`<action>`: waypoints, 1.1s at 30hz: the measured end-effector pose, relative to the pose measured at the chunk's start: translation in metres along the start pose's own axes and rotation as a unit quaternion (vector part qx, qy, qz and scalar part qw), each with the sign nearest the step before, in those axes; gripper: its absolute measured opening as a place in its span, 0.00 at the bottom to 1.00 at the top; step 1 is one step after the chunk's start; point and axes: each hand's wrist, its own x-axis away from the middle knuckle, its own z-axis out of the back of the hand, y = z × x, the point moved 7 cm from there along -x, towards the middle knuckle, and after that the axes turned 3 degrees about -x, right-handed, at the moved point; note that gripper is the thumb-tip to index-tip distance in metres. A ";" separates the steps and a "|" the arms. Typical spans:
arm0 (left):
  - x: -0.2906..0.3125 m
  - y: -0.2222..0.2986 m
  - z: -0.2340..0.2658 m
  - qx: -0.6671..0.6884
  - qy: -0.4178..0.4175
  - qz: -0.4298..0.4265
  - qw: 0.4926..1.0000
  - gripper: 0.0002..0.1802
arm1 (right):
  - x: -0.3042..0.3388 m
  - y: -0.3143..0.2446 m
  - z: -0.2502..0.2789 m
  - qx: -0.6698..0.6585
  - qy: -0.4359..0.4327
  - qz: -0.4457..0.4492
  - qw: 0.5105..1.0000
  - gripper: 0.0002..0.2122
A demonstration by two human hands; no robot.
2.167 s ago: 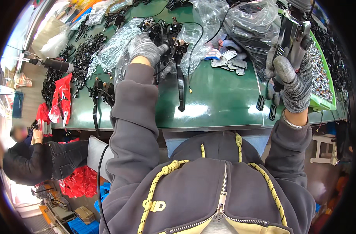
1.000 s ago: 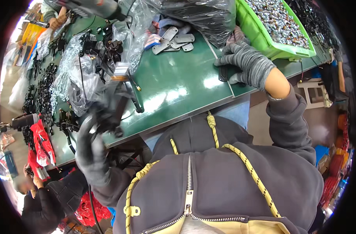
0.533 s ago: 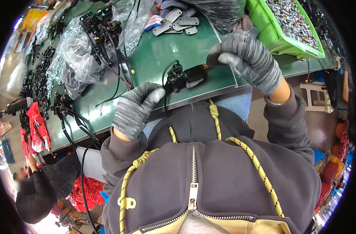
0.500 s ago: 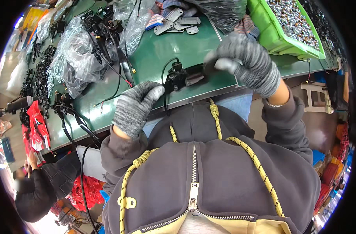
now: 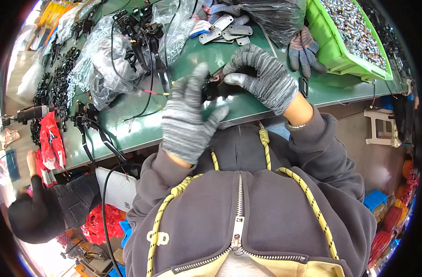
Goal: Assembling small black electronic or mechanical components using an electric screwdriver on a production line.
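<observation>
Green tabletop (image 5: 333, 87); left hand (image 5: 188, 121) splayed, right hand (image 5: 266, 79) curled.

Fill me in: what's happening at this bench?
A person in grey knit gloves is handling a blurred black part at the near edge of the green bench. The right grip has thumb and fingertips closed at one end of it. The left grip is spread open alongside; contact isn't clear. Loose grey plates lie beyond, and a green bin of small metal pieces stands at right.
</observation>
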 end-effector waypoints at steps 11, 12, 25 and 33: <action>-0.027 -0.019 -0.007 -0.027 -0.079 0.077 0.993 0.25 | 0.001 -0.005 -0.010 -0.040 -0.002 -0.039 0.998 0.10; -0.027 -0.024 -0.011 0.026 -0.117 0.097 0.988 0.26 | 0.003 -0.007 -0.009 0.003 0.012 0.005 1.000 0.10; -0.015 -0.037 -0.013 0.194 -0.144 0.163 0.957 0.33 | 0.002 -0.037 -0.022 0.143 -0.059 0.115 0.981 0.13; -0.004 -0.046 -0.020 0.262 -0.096 0.192 0.941 0.34 | -0.004 -0.067 -0.013 0.245 -0.021 0.185 0.951 0.10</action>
